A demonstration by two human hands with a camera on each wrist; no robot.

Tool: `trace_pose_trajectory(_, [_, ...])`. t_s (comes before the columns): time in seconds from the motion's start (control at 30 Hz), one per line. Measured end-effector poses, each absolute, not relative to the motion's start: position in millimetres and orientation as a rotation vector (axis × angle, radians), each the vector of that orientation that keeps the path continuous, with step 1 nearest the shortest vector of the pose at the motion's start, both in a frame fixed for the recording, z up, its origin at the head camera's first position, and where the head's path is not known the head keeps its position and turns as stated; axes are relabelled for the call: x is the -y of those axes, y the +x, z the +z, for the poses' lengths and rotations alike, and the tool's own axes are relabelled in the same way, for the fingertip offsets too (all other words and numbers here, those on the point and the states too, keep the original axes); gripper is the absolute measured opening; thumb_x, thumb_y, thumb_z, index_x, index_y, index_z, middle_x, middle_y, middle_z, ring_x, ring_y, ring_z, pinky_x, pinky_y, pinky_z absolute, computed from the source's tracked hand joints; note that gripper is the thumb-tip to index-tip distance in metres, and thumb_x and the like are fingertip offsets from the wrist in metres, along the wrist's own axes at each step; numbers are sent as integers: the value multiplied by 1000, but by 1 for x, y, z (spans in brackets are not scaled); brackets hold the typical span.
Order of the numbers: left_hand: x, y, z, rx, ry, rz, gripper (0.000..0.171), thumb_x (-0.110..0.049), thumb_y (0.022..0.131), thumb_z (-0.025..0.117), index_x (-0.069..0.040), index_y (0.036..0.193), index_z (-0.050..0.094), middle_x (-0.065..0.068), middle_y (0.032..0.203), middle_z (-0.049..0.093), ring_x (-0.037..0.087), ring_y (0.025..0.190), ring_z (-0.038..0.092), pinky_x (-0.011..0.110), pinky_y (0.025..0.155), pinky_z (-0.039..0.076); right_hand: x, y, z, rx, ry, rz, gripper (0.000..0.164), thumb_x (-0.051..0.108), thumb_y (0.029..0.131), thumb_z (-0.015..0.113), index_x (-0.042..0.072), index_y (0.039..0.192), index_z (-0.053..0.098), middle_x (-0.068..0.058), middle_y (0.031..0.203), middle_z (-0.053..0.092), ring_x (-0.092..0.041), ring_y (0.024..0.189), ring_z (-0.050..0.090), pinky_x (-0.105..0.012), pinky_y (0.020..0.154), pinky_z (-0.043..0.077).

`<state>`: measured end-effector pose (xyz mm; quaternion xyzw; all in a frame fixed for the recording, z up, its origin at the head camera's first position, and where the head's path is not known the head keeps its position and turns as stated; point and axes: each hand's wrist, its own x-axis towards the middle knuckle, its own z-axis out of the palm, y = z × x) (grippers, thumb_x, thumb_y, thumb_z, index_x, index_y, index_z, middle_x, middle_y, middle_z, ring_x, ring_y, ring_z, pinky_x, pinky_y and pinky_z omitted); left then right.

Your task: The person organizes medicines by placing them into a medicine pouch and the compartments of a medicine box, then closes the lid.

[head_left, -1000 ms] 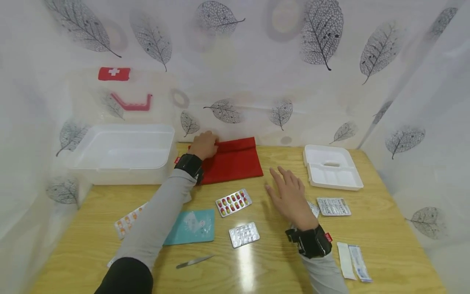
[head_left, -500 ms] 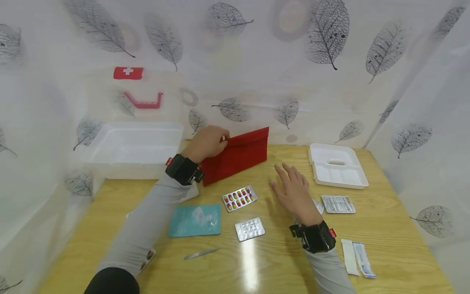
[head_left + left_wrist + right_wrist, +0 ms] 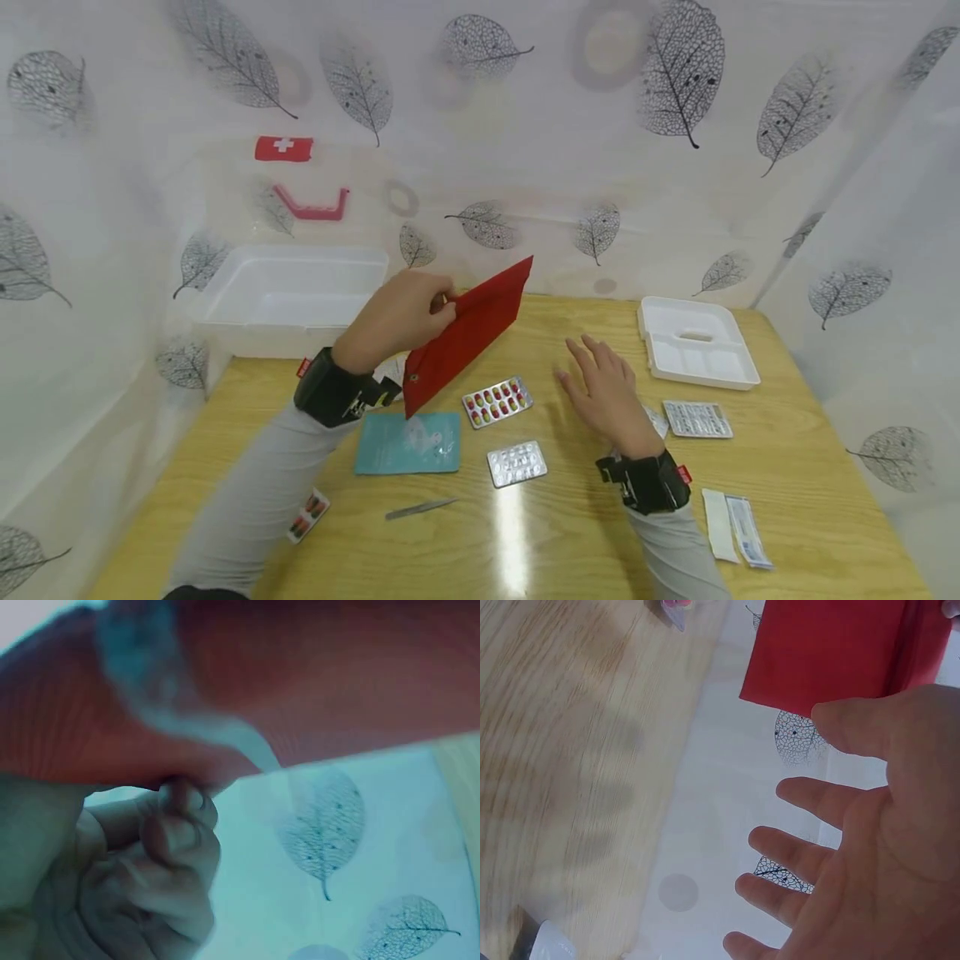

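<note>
My left hand [image 3: 397,312] pinches a flat red pouch [image 3: 472,333] by its upper edge and holds it tilted at the back of the table. A small metal snap shows at the pouch's near corner. Up close in the left wrist view, curled fingers [image 3: 176,844] meet the edge of the pouch [image 3: 360,682], which fills the top of that view. My right hand [image 3: 606,404] hovers palm down over the table, fingers spread and holding nothing. Beyond its thumb, the right wrist view shows the red pouch [image 3: 825,652]. A blister pack is partly hidden beneath the right hand.
A white bin [image 3: 262,337] stands at the back left, a white compartment tray [image 3: 701,373] at the back right. Between the arms lie a capsule blister pack [image 3: 497,402], a silver blister pack [image 3: 517,464], a teal packet [image 3: 408,443] and tweezers [image 3: 422,508]. Thin wrapped strips [image 3: 733,529] lie right.
My left hand has lifted the red pouch from the table and drawn it nearer, turning it so it now slants. The right hand has stayed nearly in place while the head view shifted left.
</note>
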<state>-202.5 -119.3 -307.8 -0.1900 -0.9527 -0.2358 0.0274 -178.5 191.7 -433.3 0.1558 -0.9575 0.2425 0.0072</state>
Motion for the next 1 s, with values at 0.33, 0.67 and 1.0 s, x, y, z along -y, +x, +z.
trace_pose_trajectory(0.33, [126,-146,-308,2952,-369,-789,11,-25,97,65,-15,92,63,0,74,62,19,68,57,30,58,46,-190,-179,-432,2999,494,745,58,34,105,52,8,156,38,-23,163,28,-47,151,19,-66,116,11])
trace_pose_trajectory(0.67, [142,-123,-323,2975,-485,-930,7,-15,103,56,-11,105,51,5,81,65,17,66,58,29,58,50,-186,-177,-433,3001,506,732,58,35,106,50,8,156,38,-24,163,28,-48,150,20,-70,115,9])
trace_pose_trajectory(1.0, [151,-119,-323,2821,-419,-1158,17,-10,98,63,-13,113,70,3,98,75,20,86,67,38,74,56,-185,-178,-434,3023,492,704,58,37,107,49,11,157,37,-22,163,27,-47,150,20,-72,115,7])
